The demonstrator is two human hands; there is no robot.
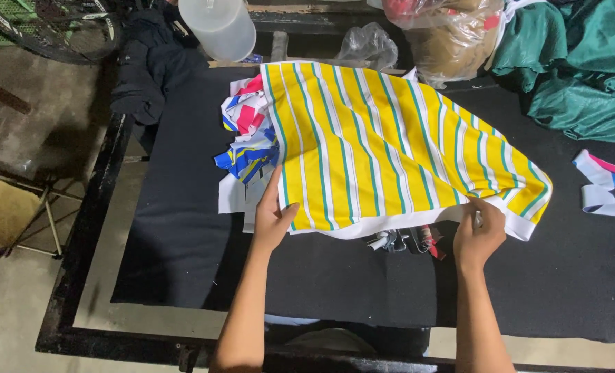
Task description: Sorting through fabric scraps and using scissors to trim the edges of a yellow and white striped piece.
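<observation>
- left hand (274, 220) lies with open fingers on the near left edge of the striped yellow cloth (383, 145), on the dark table (176, 235).
- right hand (479, 235) pinches its near right white hem.
- far away, a clear plastic bag (452, 34) holds brown material; the white plastic jug (219, 26) contents cannot be told.

One head-worn camera looks steeply down from above the table (183, 255), close in at arm's reach (both forearms enter from the bottom edge), facing toward the cluttered far side.
</observation>
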